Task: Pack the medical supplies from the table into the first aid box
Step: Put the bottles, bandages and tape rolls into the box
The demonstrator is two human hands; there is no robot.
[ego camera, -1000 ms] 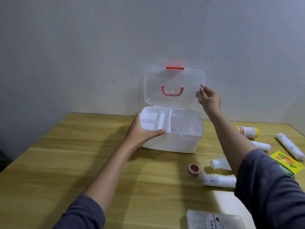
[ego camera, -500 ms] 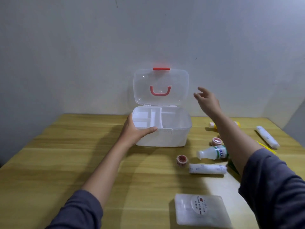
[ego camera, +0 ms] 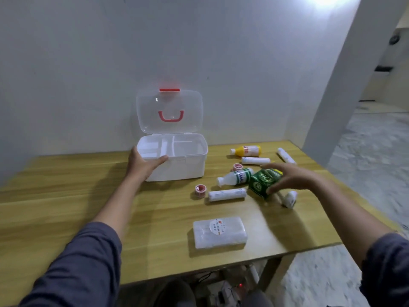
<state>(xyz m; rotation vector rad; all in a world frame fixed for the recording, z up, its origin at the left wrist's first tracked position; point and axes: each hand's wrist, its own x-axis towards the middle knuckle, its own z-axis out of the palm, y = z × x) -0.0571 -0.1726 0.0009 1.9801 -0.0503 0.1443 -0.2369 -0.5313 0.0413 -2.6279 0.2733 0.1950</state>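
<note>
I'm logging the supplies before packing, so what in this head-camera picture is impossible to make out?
- Green cardboard carton: partly hidden by the right hand; grip unclear through motion blur.
- Round label on the clear flat plastic pack: print too small.
- Small white object behind the right hand: blurred, kind unclear.
- White first aid box: its near wall hides the compartment floors.

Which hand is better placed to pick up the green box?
Right. The right hand is spread open at the green cardboard box, while the left hand rests on the white plastic first aid box.
</note>
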